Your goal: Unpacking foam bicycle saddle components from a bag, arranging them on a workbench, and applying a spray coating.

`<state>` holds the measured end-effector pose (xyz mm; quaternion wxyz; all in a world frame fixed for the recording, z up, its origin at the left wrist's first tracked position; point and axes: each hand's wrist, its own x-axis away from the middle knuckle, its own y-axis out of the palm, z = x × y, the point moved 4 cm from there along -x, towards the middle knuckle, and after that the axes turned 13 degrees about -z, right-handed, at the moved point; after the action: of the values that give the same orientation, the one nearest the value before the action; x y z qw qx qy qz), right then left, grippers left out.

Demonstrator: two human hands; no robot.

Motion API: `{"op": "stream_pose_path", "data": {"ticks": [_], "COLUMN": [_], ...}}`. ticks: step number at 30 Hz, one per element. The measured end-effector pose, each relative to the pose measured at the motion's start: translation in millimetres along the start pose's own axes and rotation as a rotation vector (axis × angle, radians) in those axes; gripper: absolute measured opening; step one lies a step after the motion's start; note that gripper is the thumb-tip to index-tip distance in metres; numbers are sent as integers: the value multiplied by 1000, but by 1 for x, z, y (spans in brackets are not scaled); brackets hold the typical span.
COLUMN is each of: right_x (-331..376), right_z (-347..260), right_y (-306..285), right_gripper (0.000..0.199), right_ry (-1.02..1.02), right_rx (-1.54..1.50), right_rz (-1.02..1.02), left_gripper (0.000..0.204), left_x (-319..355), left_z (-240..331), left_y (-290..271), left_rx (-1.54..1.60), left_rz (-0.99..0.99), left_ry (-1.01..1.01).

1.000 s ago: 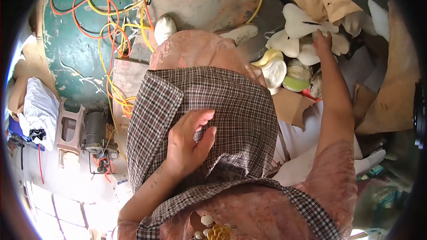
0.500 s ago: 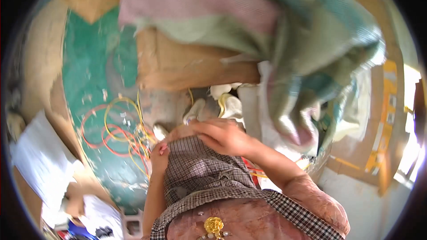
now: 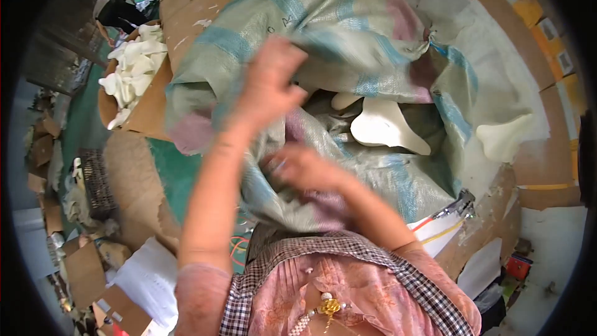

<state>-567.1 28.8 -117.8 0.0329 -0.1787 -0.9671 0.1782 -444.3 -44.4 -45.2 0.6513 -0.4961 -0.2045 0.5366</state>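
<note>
A large woven plastic sack (image 3: pixel 249 31), pale green with blue and pink stripes, lies open in front of me. Through its mouth shows a white saddle-shaped piece (image 3: pixel 385 127), with part of another pale piece (image 3: pixel 345 100) beside it. My left hand (image 3: pixel 270 81), blurred, is closed on the sack's material at the left side of the mouth. Nearer my body, my right hand (image 3: pixel 305 168) has its fingers curled into the sack's near fold; they are blurred and partly hidden by the material.
At the far left stands a cardboard box (image 3: pixel 158 90) with several white pieces (image 3: pixel 134 65). Another white piece (image 3: pixel 500 138) lies right of the sack. Close to my right forearm is a black-wrapped tool end (image 3: pixel 454 205) with orange and yellow lines. A dark plastic crate (image 3: pixel 97 180) stands at left.
The sack has come down from the upper right to in front of me, its mouth now showing white pieces. Both hands have moved from my apron onto it. My view has shifted.
</note>
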Motion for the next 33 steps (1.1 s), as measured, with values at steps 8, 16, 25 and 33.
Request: {"op": "stream_pose_path", "data": {"ticks": [8,16,25,33], "right_x": [30,-13,-10,-18], "right_z": [34,45,156,197], "right_y": [-296,-363,-394,-391], "right_gripper": [55,37,28,49], "right_ry": [379,374,893,867], "right_rx": [736,638,1099,847], "right_rz": [347,241,-146,-703], "left_gripper": [81,32,41,20], "left_x": [119,-82,-218,-304], "left_z": [-223,51,-95,-67], "left_y": [-273,-50,8,-53], "left_rx": [-744,168,231,203], "left_rz": [121,39,69,457], "left_ry": [-1172,184,29,184]}}
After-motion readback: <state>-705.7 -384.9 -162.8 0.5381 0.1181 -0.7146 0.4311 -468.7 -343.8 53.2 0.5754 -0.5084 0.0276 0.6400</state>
